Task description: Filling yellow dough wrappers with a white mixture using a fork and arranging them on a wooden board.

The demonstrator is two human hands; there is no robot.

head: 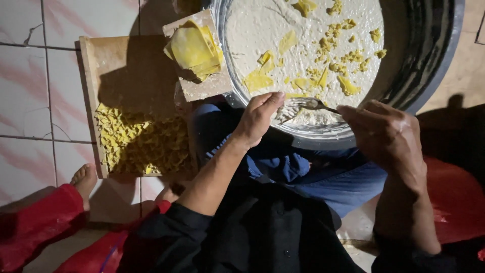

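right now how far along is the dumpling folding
Done: a big batch of folded dumplings fills the wooden board. In hand: the right hand holds a fork of filling toward the left hand. Left: a stack of yellow wrappers and plenty of filling in the bowl.

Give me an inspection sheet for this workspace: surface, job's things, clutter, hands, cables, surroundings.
Surface: tiled floor, pale with pink streaks.
Job's things: large metal basin of whitish paste with yellow scraps; fork loaded with paste at its near rim.
Clutter: wooden board carrying rows of folded yellow pieces; stack of yellow wrappers on a small board.
Hands: left hand has fingers at the fork's tines; right hand grips the fork's handle.
Cables: nothing seen.
Surroundings: another person's bare foot and red sleeve at lower left; dim light.
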